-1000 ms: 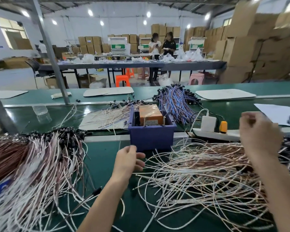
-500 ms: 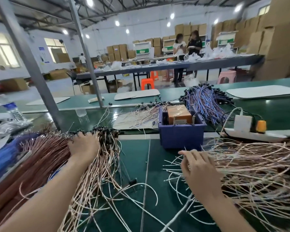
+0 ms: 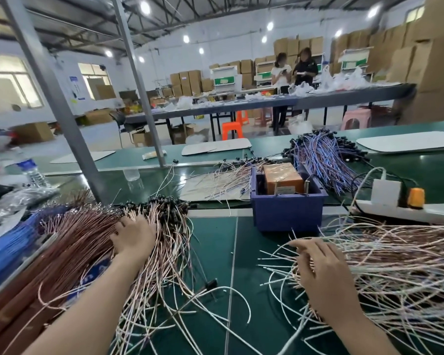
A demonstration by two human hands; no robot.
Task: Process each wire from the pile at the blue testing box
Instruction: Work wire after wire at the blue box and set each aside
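At frame centre: blue plastic testing box (image 3: pixel 287 211), no wire held to it.

Left hand (image 3: pixel 135 237) rests on the lower-left heap of coppery black-tipped wires (image 3: pixel 82 252); whether its fingers grip cannot be told.

Right hand (image 3: pixel 323 275) has loosely spread fingers touching the lower-right tangle of pale wires (image 3: pixel 400 265).

Judged: most wires likely remain.

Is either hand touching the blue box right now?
No: the left hand rests on the left wire pile, the right hand on the right wire pile; the blue box stands apart between them.
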